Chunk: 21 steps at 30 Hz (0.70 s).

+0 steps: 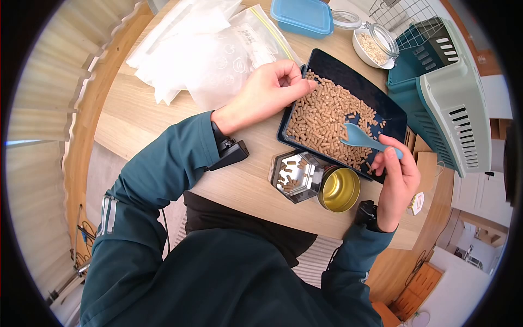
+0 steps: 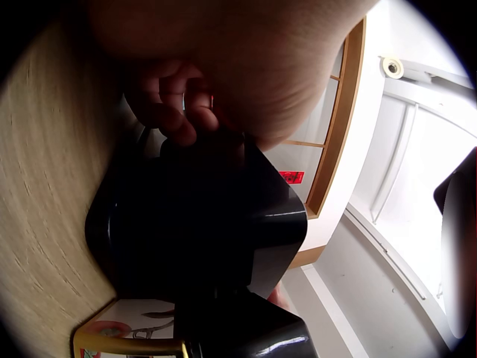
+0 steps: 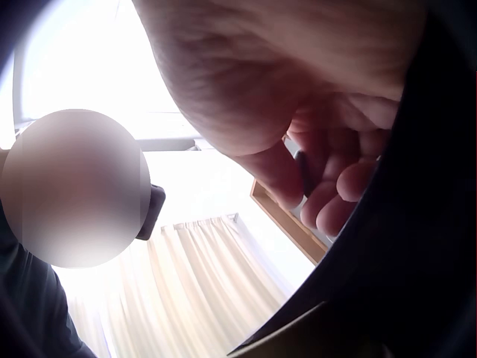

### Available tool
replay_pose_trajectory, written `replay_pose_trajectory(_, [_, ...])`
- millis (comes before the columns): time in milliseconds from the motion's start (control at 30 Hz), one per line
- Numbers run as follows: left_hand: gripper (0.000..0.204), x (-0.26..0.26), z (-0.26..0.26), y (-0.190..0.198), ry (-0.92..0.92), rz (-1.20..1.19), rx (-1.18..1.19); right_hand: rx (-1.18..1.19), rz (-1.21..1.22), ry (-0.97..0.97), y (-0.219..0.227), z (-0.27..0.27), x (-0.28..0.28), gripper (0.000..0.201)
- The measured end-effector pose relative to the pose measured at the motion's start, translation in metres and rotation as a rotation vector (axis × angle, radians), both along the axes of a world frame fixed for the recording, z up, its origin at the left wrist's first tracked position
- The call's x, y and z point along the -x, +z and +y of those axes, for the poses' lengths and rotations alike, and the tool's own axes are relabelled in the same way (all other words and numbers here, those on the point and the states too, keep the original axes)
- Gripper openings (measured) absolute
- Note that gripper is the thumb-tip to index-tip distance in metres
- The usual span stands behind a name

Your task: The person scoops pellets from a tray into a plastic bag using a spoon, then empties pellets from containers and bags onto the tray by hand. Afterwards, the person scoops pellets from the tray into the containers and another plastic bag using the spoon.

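Note:
A dark navy tray (image 1: 381,106) of brown wood pellets (image 1: 321,117) stands on the wooden table. My left hand (image 1: 267,92) grips its rim on the left side, thumb over the edge; the left wrist view shows the fingers (image 2: 179,123) curled at the outer wall. In my right hand (image 1: 399,180) is the handle of a blue plastic scoop (image 1: 357,135), its bowl down among the pellets. By the tray's near side sit a clear hexagonal container (image 1: 279,184) with some pellets inside and a tin (image 1: 339,191) with a gold interior.
Translucent plastic bags (image 1: 190,60) lie at the back left. Beyond the tray are a blue lidded box (image 1: 302,17) and an open glass jar (image 1: 373,52) of pale flakes. A pet carrier (image 1: 455,103) stands on the right, close to the tray.

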<state>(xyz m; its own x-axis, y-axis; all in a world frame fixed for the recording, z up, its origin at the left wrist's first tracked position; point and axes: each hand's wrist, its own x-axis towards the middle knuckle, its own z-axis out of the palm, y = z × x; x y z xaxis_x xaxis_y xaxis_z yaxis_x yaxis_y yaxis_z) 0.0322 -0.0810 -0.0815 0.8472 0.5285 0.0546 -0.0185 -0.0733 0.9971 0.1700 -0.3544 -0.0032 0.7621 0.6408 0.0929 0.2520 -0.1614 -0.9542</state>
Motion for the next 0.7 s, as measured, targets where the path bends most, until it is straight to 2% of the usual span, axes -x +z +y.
replay_pose_trajectory(233, [0.027,0.0,0.0,0.001,0.01,0.013,-0.018,-0.152,0.153,0.001,0.002,-0.005,-0.007,0.031])
replay_pose_trajectory(467, [0.026,-0.001,0.0,-0.001,0.011,-0.01,0.007,-0.24,0.19,0.032,0.001,-0.006,-0.008,0.031])
replay_pose_trajectory(567, [0.025,0.0,0.0,0.0,0.005,-0.003,0.008,-0.354,0.168,0.076,-0.002,-0.008,-0.007,0.033])
replay_pose_trajectory(633, [0.026,0.001,0.0,0.002,-0.001,0.003,-0.006,-0.456,0.013,0.325,-0.003,-0.009,-0.005,0.036])
replay_pose_trajectory(667, [0.026,0.001,0.0,0.005,0.001,0.004,-0.006,-0.456,0.015,0.327,-0.003,-0.01,-0.005,0.036])
replay_pose_trajectory(700, [0.026,0.002,0.0,0.008,0.001,0.03,-0.025,-0.438,-0.042,0.447,-0.002,-0.01,-0.004,0.037])
